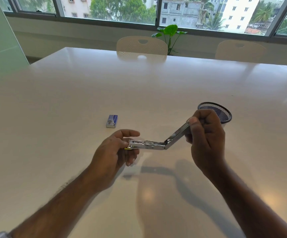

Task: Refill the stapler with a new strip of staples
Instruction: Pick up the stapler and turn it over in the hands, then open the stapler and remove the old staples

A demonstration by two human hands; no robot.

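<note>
Midair above a glossy white table [70, 93], a metal stapler [158, 143] is held swung open between a person's two bare hands, its two halves meeting at a hinge and forming a wide angle. At about eight o'clock from the hinge, the left hand [115, 152] closes thumb and fingers around the end of the lower half, where the magazine channel faces up; whether staples lie in it cannot be told. At about two o'clock from the hinge, the right hand [206, 140] pinches the tip of the raised top arm, fingers curled shut over it. A small blue staple box [112, 121] lies flat on the table at ten o'clock from the stapler, well apart from both hands. A black mesh cup [223, 112] stands just behind the right hand, partly hidden by its knuckles. Two pale chairs [141, 46] and a leafy plant [170, 31] sit at twelve o'clock, beyond the table's far edge, beneath a long window [105, 7]
</note>
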